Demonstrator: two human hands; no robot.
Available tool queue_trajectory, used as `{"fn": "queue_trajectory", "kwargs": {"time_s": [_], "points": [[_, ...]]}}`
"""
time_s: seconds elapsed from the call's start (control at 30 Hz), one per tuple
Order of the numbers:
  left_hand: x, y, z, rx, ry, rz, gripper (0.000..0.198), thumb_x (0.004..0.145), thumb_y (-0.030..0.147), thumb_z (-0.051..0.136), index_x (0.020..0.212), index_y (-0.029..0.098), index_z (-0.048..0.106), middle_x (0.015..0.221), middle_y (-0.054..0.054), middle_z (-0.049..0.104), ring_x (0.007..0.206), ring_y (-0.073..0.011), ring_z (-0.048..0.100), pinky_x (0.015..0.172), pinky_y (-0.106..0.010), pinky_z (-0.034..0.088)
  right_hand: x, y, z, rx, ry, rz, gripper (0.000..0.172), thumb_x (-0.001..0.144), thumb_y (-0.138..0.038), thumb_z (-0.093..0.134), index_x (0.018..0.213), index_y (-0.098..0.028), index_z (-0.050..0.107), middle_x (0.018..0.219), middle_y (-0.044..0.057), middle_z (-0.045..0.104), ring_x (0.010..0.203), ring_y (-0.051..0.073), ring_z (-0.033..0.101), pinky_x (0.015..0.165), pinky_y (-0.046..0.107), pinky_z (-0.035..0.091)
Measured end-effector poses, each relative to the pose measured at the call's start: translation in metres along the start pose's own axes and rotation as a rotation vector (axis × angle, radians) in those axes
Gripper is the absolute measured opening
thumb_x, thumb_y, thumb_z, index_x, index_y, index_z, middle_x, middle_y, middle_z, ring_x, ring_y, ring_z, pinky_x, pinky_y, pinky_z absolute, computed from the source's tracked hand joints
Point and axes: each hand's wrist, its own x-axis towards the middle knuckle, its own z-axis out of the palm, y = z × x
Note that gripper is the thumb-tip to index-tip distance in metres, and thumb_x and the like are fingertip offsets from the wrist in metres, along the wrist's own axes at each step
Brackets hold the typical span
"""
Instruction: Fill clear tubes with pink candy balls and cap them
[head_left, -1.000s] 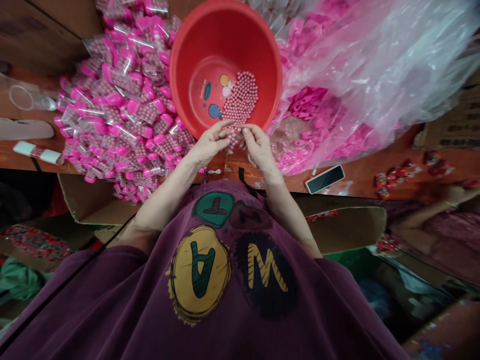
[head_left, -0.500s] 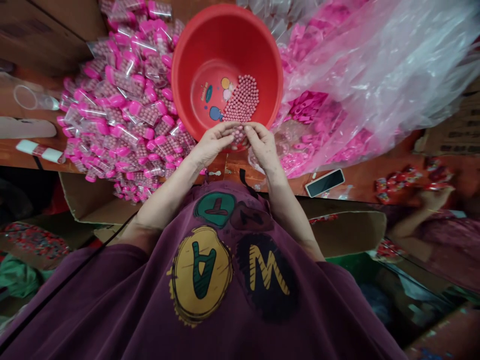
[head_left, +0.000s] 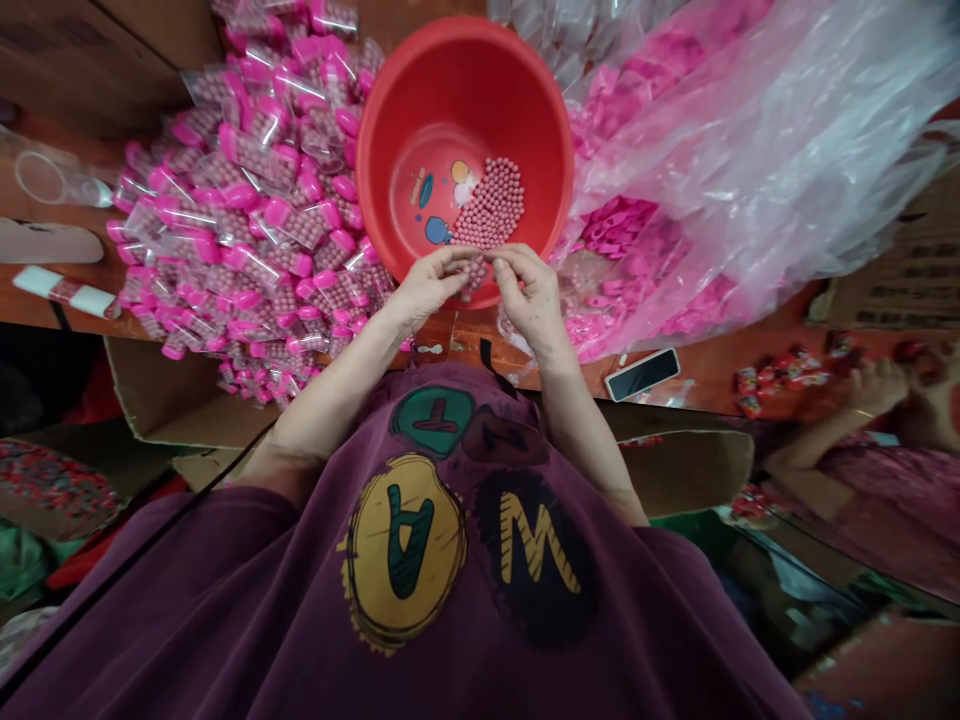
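My left hand (head_left: 429, 287) and my right hand (head_left: 529, 293) meet at the near rim of a red plastic basin (head_left: 465, 90). Both pinch a small clear packet of pink beads (head_left: 475, 277) between their fingertips. Loose pink beads (head_left: 491, 205) lie in a heap on the basin's floor, just beyond my fingers. To the left of the basin spreads a large pile of filled packets with pink tops (head_left: 247, 210).
A big clear plastic bag of pink parts (head_left: 712, 150) lies right of the basin. A phone (head_left: 643, 373) rests on the wooden table near its front edge. Open cardboard boxes (head_left: 172, 400) stand below the table. Another person's hands (head_left: 885, 390) work at far right.
My hands have stayed at the basin's near rim, fingertips working closer together on the packet. The view has shifted slightly, so the basin sits a little lower and further right.
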Motion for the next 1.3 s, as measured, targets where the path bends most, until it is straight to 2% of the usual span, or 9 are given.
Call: {"fn": "queue_trajectory", "kwargs": {"time_s": [0.23, 0.4, 0.53, 0.63, 0.73, 0.8, 0.93, 1.13, 1.3], "points": [[0.0, -0.008, -0.001, -0.045, 0.005, 0.049, 0.029, 0.09, 0.016, 0.073, 0.119, 0.02, 0.068, 0.113, -0.006, 0.078, 0.092, -0.013, 0.073, 0.081, -0.026, 0.062, -0.013, 0.012, 0.011, 0.127, 0.121, 0.199, 0.044, 0.106, -0.061, 0.05, 0.129, -0.028, 0.068, 0.12, 0.006, 0.076, 0.093, 0.019, 0.07, 0.095, 0.042, 0.063], [0.003, -0.017, -0.002, -0.061, 0.008, 0.02, 0.032, 0.085, 0.019, 0.078, 0.115, 0.021, 0.067, 0.104, -0.002, 0.075, 0.086, -0.0109, 0.072, 0.077, -0.023, 0.063, -0.027, 0.023, 0.014, 0.05, 0.054, 0.208, 0.04, 0.104, -0.055, 0.056, 0.129, -0.026, 0.067, 0.125, 0.007, 0.074, 0.096, 0.019, 0.07, 0.094, 0.038, 0.062], [0.003, -0.02, 0.0, -0.072, 0.028, -0.015, 0.034, 0.087, 0.02, 0.073, 0.119, 0.022, 0.063, 0.111, -0.003, 0.074, 0.091, -0.012, 0.075, 0.085, -0.027, 0.066, -0.006, 0.036, 0.009, -0.135, 0.087, 0.227, 0.035, 0.108, -0.036, 0.045, 0.126, -0.019, 0.07, 0.125, 0.012, 0.077, 0.11, 0.023, 0.072, 0.106, 0.042, 0.059], [0.001, -0.017, -0.003, -0.096, 0.038, 0.022, 0.04, 0.083, 0.016, 0.069, 0.122, 0.023, 0.061, 0.115, -0.004, 0.074, 0.096, -0.0128, 0.075, 0.092, -0.03, 0.066, 0.03, 0.043, 0.013, -0.479, -0.122, 0.257, 0.036, 0.105, -0.022, 0.046, 0.125, -0.013, 0.074, 0.133, 0.02, 0.076, 0.126, 0.031, 0.069, 0.116, 0.049, 0.053], [-0.003, -0.011, -0.011, -0.107, 0.093, 0.046, 0.043, 0.08, 0.014, 0.065, 0.122, 0.023, 0.061, 0.116, -0.004, 0.074, 0.101, -0.0136, 0.074, 0.095, -0.031, 0.065, 0.063, 0.048, 0.032, -0.806, -0.363, 0.38, 0.042, 0.101, -0.01, 0.042, 0.129, 0.0, 0.073, 0.138, 0.03, 0.072, 0.134, 0.04, 0.066, 0.116, 0.057, 0.051], [-0.006, -0.006, -0.017, -0.094, 0.154, 0.048, 0.044, 0.079, 0.014, 0.063, 0.122, 0.023, 0.061, 0.119, -0.004, 0.073, 0.104, -0.0146, 0.073, 0.098, -0.032, 0.064, 0.075, 0.05, 0.047, -0.918, -0.44, 0.437, 0.047, 0.099, -0.003, 0.037, 0.131, 0.005, 0.071, 0.138, 0.034, 0.072, 0.134, 0.041, 0.066, 0.113, 0.055, 0.052], [-0.012, 0.001, -0.027, -0.067, 0.229, 0.047, 0.045, 0.082, 0.015, 0.064, 0.126, 0.023, 0.06, 0.124, -0.007, 0.072, 0.111, -0.0173, 0.072, 0.103, -0.037, 0.062, 0.08, 0.054, 0.063, -0.959, -0.494, 0.438, 0.055, 0.096, 0.001, 0.03, 0.132, 0.004, 0.071, 0.135, 0.033, 0.074, 0.13, 0.038, 0.07, 0.109, 0.048, 0.054], [-0.011, 0.004, -0.025, -0.164, 0.234, 0.026, 0.041, 0.086, 0.012, 0.063, 0.126, 0.019, 0.06, 0.122, -0.008, 0.073, 0.103, -0.0161, 0.073, 0.101, -0.037, 0.064, 0.073, 0.057, 0.055, -0.976, -0.581, 0.341, 0.051, 0.101, -0.008, 0.034, 0.139, 0.003, 0.066, 0.144, 0.032, 0.068, 0.13, 0.038, 0.068, 0.111, 0.047, 0.053], [-0.007, 0.01, -0.022, -0.221, 0.188, 0.031, 0.054, 0.077, 0.002, 0.058, 0.128, 0.018, 0.06, 0.129, -0.008, 0.072, 0.111, -0.0165, 0.073, 0.104, -0.036, 0.063, 0.076, 0.061, 0.055, -1.015, -0.669, 0.339, 0.047, 0.104, -0.012, 0.038, 0.134, 0.004, 0.07, 0.139, 0.033, 0.071, 0.131, 0.038, 0.069, 0.114, 0.048, 0.051]]}}
